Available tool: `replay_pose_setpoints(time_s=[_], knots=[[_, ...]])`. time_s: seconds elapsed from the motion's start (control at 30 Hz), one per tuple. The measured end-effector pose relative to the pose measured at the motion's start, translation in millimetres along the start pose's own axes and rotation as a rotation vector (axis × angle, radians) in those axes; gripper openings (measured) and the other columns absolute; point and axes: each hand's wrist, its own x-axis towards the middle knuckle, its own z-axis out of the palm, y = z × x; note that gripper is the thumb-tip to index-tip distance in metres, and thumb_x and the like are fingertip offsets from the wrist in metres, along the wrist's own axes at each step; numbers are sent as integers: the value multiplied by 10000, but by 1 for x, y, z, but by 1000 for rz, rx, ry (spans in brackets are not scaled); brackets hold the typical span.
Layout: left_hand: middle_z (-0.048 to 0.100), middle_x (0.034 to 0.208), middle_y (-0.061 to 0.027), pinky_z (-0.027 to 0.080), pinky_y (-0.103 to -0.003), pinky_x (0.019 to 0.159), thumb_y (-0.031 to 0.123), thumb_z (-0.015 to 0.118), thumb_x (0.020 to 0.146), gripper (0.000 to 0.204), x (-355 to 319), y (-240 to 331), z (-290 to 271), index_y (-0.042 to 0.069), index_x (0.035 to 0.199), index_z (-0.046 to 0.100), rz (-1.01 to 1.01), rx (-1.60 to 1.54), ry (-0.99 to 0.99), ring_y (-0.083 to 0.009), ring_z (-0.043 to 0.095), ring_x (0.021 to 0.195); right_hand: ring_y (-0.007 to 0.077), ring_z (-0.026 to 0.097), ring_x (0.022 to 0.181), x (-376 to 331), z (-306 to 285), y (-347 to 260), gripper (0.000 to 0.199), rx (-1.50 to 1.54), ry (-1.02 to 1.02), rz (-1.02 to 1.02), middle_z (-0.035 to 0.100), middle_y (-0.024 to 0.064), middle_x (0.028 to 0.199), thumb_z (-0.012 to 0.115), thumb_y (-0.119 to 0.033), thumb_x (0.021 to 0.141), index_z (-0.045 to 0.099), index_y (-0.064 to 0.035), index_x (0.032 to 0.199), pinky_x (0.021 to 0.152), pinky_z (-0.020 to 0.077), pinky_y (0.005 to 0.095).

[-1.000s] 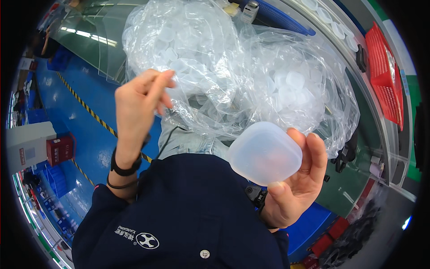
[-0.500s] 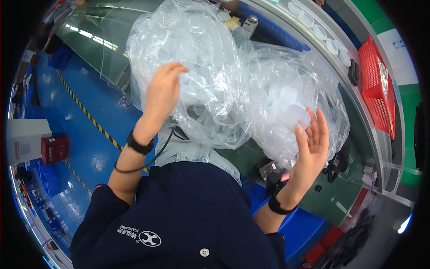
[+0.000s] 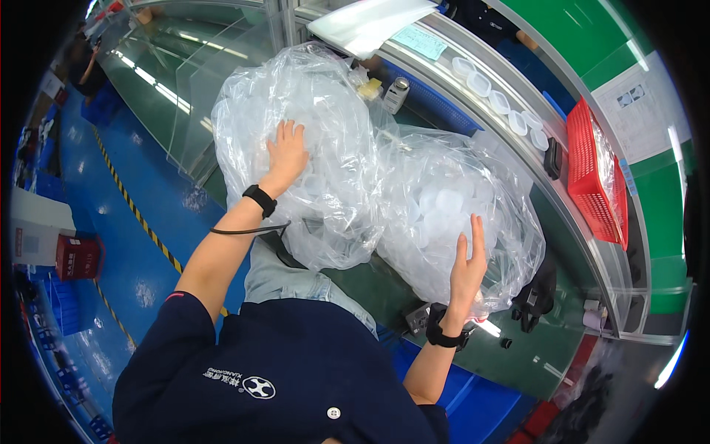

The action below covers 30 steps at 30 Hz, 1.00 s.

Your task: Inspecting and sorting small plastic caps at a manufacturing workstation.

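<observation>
A large clear plastic bag [image 3: 244,96] full of translucent white plastic pieces stands in front of me on the left. My left hand [image 3: 287,157] reaches over its opening, fingers spread among or just above the pieces, and no held piece shows. To the right is a second clear bag [image 3: 510,255], holding a pile of similar cup-like translucent pieces [image 3: 440,207]. At this bag's near right side, my right hand [image 3: 467,270] is raised with fingers stretched upward and nothing in it. Both wrists wear black bands, and a cable runs from the left one.
Several small clear containers [image 3: 498,102] line the ledge behind the bags, near a red basket [image 3: 592,181] and a black object [image 3: 552,159]. A blue basket [image 3: 436,103] and a white bottle [image 3: 396,95] stand behind the bags. Another person [image 3: 484,22] is across the ledge.
My right hand has moved away from a translucent piece, which now lies somewhere in the right bag's pile. My left hand has gone from curled to spread over the left bag. The view has shifted.
</observation>
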Motion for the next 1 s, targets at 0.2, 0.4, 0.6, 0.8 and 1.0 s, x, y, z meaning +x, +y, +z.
replay_pose_setpoints(time_s=[0.2, 0.4, 0.6, 0.8, 1.0], knots=[[226, 1307, -142, 330, -603, 817, 178, 729, 552, 808, 5, -38, -16, 79, 1221, 287, -21, -100, -2, -302, 170, 1241, 280, 347, 1178, 2, 2, 13, 338, -71, 21, 6, 412, 137, 1237, 451, -82, 826, 467, -88, 1164, 937, 289, 341], [342, 1186, -123, 405, -561, 750, 239, 726, 554, 640, -25, -30, -11, 123, 1122, 455, 221, 240, -294, -317, 286, 1147, 281, 373, 1159, 2, 4, 6, 296, -19, 56, 37, 456, 147, 1192, 463, -79, 820, 510, -65, 1112, 930, 298, 342], [440, 959, -98, 438, -499, 678, 295, 719, 547, 440, -9, -38, -21, 112, 919, 571, 323, 224, -424, -289, 416, 965, 273, 419, 1120, -3, 6, -12, 267, 44, 95, 13, 487, 143, 1157, 476, -66, 811, 538, -50, 1070, 914, 317, 336], [472, 905, -74, 433, -543, 655, 241, 684, 588, 263, -7, -33, -19, 85, 781, 598, 342, 70, -448, -304, 455, 922, 240, 482, 1045, -11, 7, -21, 246, 186, 83, 88, 516, 133, 1117, 475, -62, 811, 552, -37, 1043, 852, 381, 326], [478, 856, -83, 426, -402, 674, 168, 656, 584, 202, -47, -5, -1, 104, 760, 582, 494, 97, -230, -276, 481, 881, 214, 497, 1013, -21, 6, -32, 241, 261, 52, 104, 527, 129, 1093, 465, -50, 816, 551, -25, 1041, 825, 401, 305]])
